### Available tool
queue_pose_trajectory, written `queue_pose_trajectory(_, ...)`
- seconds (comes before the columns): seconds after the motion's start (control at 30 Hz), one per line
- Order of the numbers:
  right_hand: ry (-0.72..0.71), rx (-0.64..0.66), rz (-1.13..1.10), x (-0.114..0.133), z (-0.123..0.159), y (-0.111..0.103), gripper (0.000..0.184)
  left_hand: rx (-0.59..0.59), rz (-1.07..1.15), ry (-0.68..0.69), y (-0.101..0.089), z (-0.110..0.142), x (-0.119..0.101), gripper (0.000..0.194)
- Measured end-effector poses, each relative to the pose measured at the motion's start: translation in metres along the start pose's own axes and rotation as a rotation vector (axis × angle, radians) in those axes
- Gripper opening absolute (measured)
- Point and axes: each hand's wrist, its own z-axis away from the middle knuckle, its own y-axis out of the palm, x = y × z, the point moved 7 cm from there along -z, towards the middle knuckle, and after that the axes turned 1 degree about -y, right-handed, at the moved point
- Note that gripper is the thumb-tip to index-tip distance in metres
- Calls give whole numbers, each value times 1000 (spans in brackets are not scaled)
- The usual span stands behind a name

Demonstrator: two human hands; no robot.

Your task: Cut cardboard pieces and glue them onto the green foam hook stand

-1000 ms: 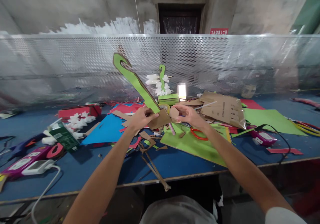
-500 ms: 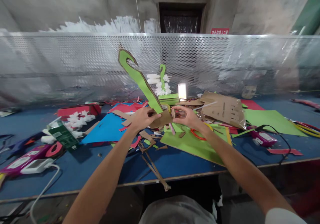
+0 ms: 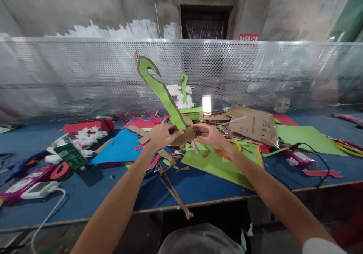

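Observation:
A green cardboard hook [image 3: 161, 93] leans up and to the left, its curved tip at the top and a brown cardboard base [image 3: 185, 136] at its lower end. My left hand [image 3: 163, 136] grips the base from the left, thumb along its near face. On the other side my right hand [image 3: 211, 136] has its curled fingers and thumb at the base's right end. Behind the base, a yellowish tape roll [image 3: 188, 123] shows in part. A pink strip [image 3: 195, 147] hangs just below the right fingers.
Cardboard scraps and a green sheet [image 3: 221, 167] cover the middle of the blue table [image 3: 113, 193]. Farther back stands a smaller green hook [image 3: 184, 85] with white flowers. A brown paper package [image 3: 252, 125] lies right; a green box [image 3: 70, 153] and purple device [image 3: 31, 182] lie left.
The green hook has shifted slightly right and down. My right hand's fingers have closed in against the right end of the brown base and spread a little along it.

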Motion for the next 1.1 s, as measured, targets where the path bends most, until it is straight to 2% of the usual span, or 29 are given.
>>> queue_pose_trajectory(0.17, -60, -37, 13, 7, 2, -1, 65, 4, -29, 16, 0, 2, -4, 34)
queue_pose_trajectory(0.33, -84, -61, 6, 16, 5, -1, 67, -26, -89, 45, -2, 4, -9, 27)
queue_pose_trajectory(0.43, -97, -71, 34, 20, 7, -2, 67, -32, -141, 70, -1, 5, -11, 34)
queue_pose_trajectory(0.6, -126, -95, 74, 19, 8, -5, 68, -70, -228, 177, 0, 7, -14, 33)
queue_pose_trajectory(0.73, -155, -105, 104, 15, 8, -6, 70, -63, -283, 207, 4, 8, -11, 29)
queue_pose_trajectory(1.1, -176, -118, 101, 24, 11, -6, 67, -87, -195, 195, 4, 9, -11, 32)
